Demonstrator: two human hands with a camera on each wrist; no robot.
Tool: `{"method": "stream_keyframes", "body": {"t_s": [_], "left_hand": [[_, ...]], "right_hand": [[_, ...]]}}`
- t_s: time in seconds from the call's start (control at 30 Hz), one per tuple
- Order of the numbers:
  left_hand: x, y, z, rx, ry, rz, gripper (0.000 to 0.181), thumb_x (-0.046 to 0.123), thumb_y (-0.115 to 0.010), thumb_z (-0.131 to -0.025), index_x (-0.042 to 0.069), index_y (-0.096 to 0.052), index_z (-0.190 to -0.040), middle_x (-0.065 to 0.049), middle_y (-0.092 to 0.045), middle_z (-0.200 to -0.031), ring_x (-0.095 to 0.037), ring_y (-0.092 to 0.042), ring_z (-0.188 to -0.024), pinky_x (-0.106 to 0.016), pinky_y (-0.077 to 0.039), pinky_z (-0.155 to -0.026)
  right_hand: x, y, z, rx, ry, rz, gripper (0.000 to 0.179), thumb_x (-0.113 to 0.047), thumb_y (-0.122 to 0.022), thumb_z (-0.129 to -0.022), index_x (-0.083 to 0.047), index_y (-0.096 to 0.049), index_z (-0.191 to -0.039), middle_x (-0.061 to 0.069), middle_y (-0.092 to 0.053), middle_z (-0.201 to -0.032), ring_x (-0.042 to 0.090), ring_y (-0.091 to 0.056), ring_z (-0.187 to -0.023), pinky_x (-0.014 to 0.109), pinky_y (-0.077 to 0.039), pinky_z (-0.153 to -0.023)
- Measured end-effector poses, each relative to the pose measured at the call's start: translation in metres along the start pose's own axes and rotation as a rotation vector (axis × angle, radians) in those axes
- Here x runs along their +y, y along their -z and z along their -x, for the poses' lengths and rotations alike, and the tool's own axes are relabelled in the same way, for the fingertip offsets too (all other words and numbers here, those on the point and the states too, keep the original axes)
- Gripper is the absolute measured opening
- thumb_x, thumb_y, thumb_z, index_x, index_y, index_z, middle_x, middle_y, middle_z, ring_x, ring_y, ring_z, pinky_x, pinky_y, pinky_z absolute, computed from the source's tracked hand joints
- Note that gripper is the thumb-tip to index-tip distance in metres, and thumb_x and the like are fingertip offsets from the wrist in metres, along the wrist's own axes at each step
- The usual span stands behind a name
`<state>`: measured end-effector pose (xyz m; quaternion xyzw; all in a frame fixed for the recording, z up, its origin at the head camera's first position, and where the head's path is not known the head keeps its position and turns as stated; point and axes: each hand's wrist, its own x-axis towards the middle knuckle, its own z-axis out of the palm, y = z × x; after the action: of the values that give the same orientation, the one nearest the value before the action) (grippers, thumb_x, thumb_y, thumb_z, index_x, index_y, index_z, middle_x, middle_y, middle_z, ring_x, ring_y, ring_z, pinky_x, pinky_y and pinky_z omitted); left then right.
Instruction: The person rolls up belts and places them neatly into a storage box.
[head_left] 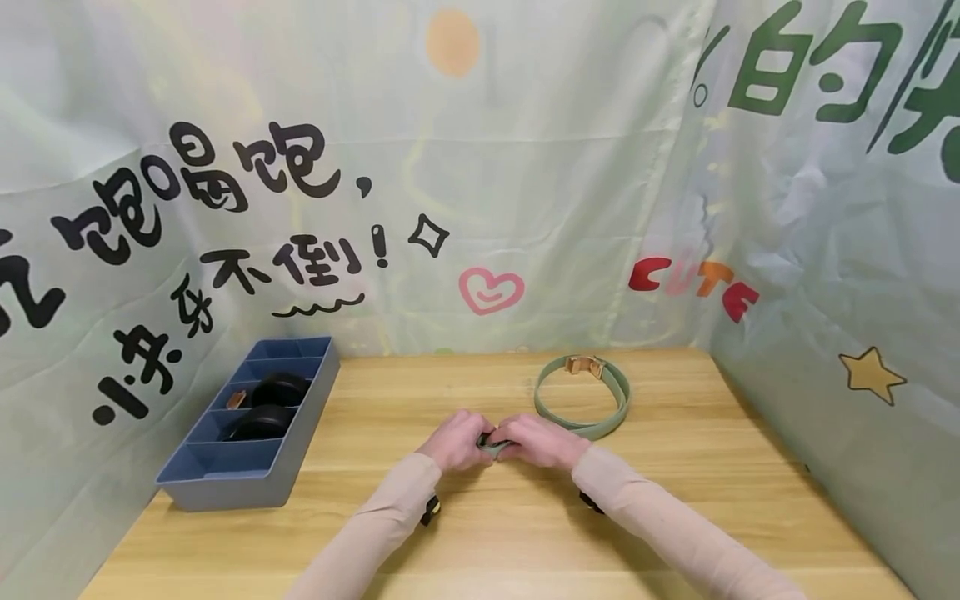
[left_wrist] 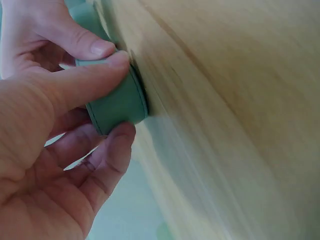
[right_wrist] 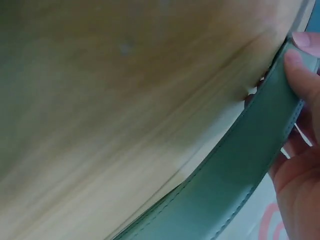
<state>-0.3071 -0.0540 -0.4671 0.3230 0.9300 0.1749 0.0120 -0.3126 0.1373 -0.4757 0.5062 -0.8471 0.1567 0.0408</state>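
Note:
A sage-green belt (head_left: 597,431) with stitched edges and a gold-coloured buckle (head_left: 583,365) stands on its edge in a wide loop, right of centre in the head view. From that loop the strap runs left to both hands. My left hand (head_left: 459,442) pinches a bent part of the strap (left_wrist: 120,102), thumb across its face and fingertips at its lower edge. Close beside it, my right hand (head_left: 542,440) grips the same strap (right_wrist: 240,145) between thumb and fingers. In the left wrist view the two thumb tips nearly meet over the curl.
A blue-grey divided tray (head_left: 279,475) stands at the left of the wooden table (head_left: 495,542). Two black coiled items (head_left: 260,422) and a small copper-coloured piece (head_left: 237,400) sit in its compartments. Printed cloth (head_left: 480,192) hangs behind the table and along its sides.

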Motion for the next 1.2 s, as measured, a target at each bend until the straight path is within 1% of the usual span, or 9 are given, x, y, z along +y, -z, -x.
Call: {"method": "stream_keyframes", "body": {"t_s": [0.2, 0.33, 0.5, 0.7, 0.8, 0.9, 1.03, 1.1, 1.2], "left_hand": [[0.002, 0.0, 0.001, 0.008, 0.046, 0.061, 0.019, 0.021, -0.087, -0.072, 0.016, -0.07, -0.077, 0.01, -0.062, -0.069, -0.004, -0.047, -0.06, -0.019, -0.041, -0.056], [0.002, 0.001, 0.001, 0.034, 0.035, 0.048, 0.022, 0.025, -0.089, -0.07, 0.015, -0.071, -0.077, 0.009, -0.064, -0.069, -0.004, -0.047, -0.059, -0.019, -0.04, -0.055], [-0.001, 0.001, -0.001, -0.015, -0.02, -0.003, 0.02, 0.027, -0.087, -0.073, 0.017, -0.073, -0.083, 0.009, -0.068, -0.077, -0.002, -0.05, -0.063, -0.018, -0.042, -0.059], [-0.002, 0.004, -0.001, -0.072, -0.058, 0.028, 0.019, 0.017, -0.085, -0.076, 0.015, -0.073, -0.09, 0.007, -0.071, -0.087, -0.003, -0.055, -0.072, -0.018, -0.045, -0.067], [-0.002, 0.004, 0.0, -0.058, -0.056, 0.039, 0.017, 0.017, -0.085, -0.076, 0.015, -0.072, -0.087, 0.008, -0.068, -0.082, -0.004, -0.053, -0.07, -0.019, -0.044, -0.065], [-0.001, 0.0, 0.003, -0.018, -0.014, 0.05, 0.018, 0.025, -0.085, -0.075, 0.017, -0.07, -0.079, 0.009, -0.063, -0.074, -0.004, -0.049, -0.065, -0.02, -0.041, -0.06], [0.003, -0.006, 0.002, 0.046, 0.01, 0.004, 0.022, 0.03, -0.085, -0.075, 0.018, -0.067, -0.07, 0.009, -0.058, -0.069, -0.005, -0.046, -0.062, -0.02, -0.04, -0.058], [0.003, -0.006, 0.0, 0.048, -0.004, -0.039, 0.02, 0.025, -0.085, -0.074, 0.019, -0.066, -0.069, 0.009, -0.057, -0.07, -0.005, -0.046, -0.064, -0.02, -0.04, -0.06], [0.004, -0.003, -0.002, 0.01, -0.034, -0.074, 0.016, 0.02, -0.084, -0.073, 0.019, -0.068, -0.072, 0.009, -0.059, -0.073, -0.005, -0.047, -0.066, -0.02, -0.041, -0.062]], "right_hand": [[-0.003, 0.0, -0.004, 0.01, 0.009, 0.015, 0.005, -0.012, -0.071, -0.088, -0.016, -0.071, -0.09, -0.002, -0.069, -0.086, 0.011, -0.063, -0.075, 0.016, -0.045, -0.068], [-0.005, 0.0, -0.007, -0.001, -0.021, 0.032, 0.006, -0.015, -0.071, -0.087, -0.018, -0.068, -0.083, -0.002, -0.067, -0.08, 0.014, -0.059, -0.068, 0.015, -0.039, -0.064], [-0.003, 0.001, -0.001, -0.018, 0.003, -0.003, 0.008, -0.012, -0.072, -0.087, -0.016, -0.071, -0.094, -0.001, -0.071, -0.089, 0.011, -0.063, -0.076, 0.015, -0.044, -0.068], [-0.002, 0.006, 0.003, -0.055, -0.028, -0.035, 0.024, -0.009, -0.072, -0.086, -0.017, -0.072, -0.108, -0.003, -0.072, -0.103, 0.007, -0.065, -0.09, 0.019, -0.049, -0.078], [-0.004, 0.006, 0.002, -0.038, -0.016, -0.03, 0.02, -0.01, -0.07, -0.088, -0.017, -0.073, -0.106, -0.003, -0.073, -0.1, 0.009, -0.067, -0.087, 0.018, -0.049, -0.076], [-0.006, 0.003, -0.001, 0.002, 0.015, -0.013, 0.015, -0.007, -0.069, -0.088, -0.015, -0.074, -0.1, -0.003, -0.074, -0.093, 0.01, -0.068, -0.079, 0.016, -0.048, -0.07], [-0.008, 0.0, -0.001, 0.021, -0.001, 0.004, 0.014, -0.004, -0.07, -0.088, -0.017, -0.073, -0.094, -0.005, -0.073, -0.087, 0.005, -0.061, -0.07, 0.013, -0.043, -0.064], [-0.008, 0.0, 0.0, 0.021, 0.0, 0.004, 0.014, -0.005, -0.069, -0.089, -0.016, -0.073, -0.096, -0.004, -0.072, -0.089, 0.005, -0.062, -0.073, 0.013, -0.045, -0.067], [-0.006, 0.002, 0.005, 0.024, 0.026, 0.006, 0.018, -0.005, -0.069, -0.089, -0.016, -0.072, -0.103, -0.002, -0.072, -0.095, 0.007, -0.066, -0.082, 0.016, -0.048, -0.073]]}}
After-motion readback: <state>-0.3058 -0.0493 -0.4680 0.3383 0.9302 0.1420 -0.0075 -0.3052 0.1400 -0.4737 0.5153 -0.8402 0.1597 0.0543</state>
